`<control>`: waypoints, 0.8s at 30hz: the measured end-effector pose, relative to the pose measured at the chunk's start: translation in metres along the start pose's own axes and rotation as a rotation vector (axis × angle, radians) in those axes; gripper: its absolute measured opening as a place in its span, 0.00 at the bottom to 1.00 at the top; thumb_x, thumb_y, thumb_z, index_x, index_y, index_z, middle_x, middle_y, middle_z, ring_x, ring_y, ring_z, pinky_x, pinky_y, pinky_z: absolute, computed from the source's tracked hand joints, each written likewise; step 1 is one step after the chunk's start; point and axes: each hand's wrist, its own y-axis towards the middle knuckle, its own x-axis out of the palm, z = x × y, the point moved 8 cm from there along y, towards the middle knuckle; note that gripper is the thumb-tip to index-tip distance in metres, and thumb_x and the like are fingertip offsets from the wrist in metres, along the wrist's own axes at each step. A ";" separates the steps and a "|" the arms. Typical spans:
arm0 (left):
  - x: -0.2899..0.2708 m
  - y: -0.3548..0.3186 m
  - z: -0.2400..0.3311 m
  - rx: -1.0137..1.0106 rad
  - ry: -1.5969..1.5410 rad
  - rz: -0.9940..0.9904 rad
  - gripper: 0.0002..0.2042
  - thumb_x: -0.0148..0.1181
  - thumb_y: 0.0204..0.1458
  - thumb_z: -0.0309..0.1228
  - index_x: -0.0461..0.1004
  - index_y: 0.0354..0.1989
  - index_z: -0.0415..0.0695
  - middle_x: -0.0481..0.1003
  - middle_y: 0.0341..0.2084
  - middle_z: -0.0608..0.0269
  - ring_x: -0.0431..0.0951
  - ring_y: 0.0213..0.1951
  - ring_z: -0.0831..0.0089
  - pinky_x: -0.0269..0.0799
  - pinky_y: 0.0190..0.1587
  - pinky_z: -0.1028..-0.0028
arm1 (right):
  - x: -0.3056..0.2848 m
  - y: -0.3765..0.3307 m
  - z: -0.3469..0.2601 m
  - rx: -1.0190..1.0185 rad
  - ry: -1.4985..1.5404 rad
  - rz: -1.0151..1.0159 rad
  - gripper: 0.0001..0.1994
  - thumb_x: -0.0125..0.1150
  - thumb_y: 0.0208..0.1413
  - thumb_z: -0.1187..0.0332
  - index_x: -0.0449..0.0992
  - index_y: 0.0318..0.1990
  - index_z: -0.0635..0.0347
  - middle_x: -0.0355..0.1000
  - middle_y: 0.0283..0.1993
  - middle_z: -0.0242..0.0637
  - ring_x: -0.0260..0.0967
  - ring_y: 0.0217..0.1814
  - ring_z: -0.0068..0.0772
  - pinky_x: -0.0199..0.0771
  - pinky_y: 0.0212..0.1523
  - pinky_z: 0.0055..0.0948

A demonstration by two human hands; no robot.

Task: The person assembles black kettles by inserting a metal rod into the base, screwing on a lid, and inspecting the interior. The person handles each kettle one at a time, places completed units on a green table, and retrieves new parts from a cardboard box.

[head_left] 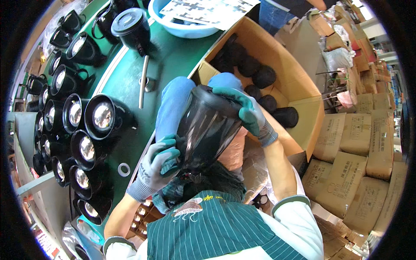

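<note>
Over my lap, a large glossy black jug body lies tilted between my two gloved hands. My left hand, in a grey glove with green fingertips, curls its fingers against the near left side of it. The far rim is gripped by my right hand, whose green fingers reach over the edge. The underside of the jug body is hidden from view. To the left, black jugs with mirror-bright insides lie in rows on the green table.
A black jug with a grey-blue lid stands near a metal rod and a white ring. Beyond sits a light blue basin. An open carton at right holds several black round parts; closed cartons are stacked farther right.
</note>
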 end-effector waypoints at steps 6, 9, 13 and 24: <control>0.035 -0.017 -0.005 0.041 0.080 -0.273 0.25 0.75 0.45 0.30 0.76 0.53 0.47 0.74 0.51 0.53 0.72 0.64 0.47 0.73 0.61 0.52 | 0.022 0.001 0.013 -0.075 -0.072 -0.179 0.43 0.83 0.38 0.51 0.77 0.63 0.63 0.68 0.70 0.48 0.64 0.73 0.41 0.59 0.74 0.40; 0.026 -0.009 -0.023 0.001 0.046 -0.196 0.20 0.76 0.44 0.31 0.79 0.47 0.45 0.75 0.47 0.53 0.75 0.59 0.50 0.75 0.56 0.55 | 0.027 -0.004 0.018 -0.086 -0.245 -0.139 0.41 0.83 0.35 0.55 0.78 0.61 0.62 0.67 0.71 0.47 0.64 0.73 0.44 0.58 0.75 0.42; -0.011 0.012 -0.011 0.085 0.157 0.188 0.39 0.83 0.35 0.43 0.74 0.59 0.43 0.72 0.57 0.47 0.75 0.58 0.49 0.73 0.58 0.52 | 0.035 -0.001 0.023 -0.141 -0.341 -0.134 0.37 0.83 0.39 0.55 0.79 0.60 0.58 0.67 0.71 0.46 0.65 0.72 0.48 0.61 0.73 0.44; 0.043 0.060 -0.029 0.157 0.142 0.016 0.38 0.81 0.33 0.54 0.79 0.53 0.43 0.79 0.52 0.52 0.77 0.59 0.51 0.64 0.68 0.48 | 0.067 -0.027 0.030 -0.505 -0.499 0.387 0.23 0.45 0.69 0.50 0.78 0.49 0.62 0.76 0.50 0.51 0.72 0.57 0.58 0.65 0.67 0.52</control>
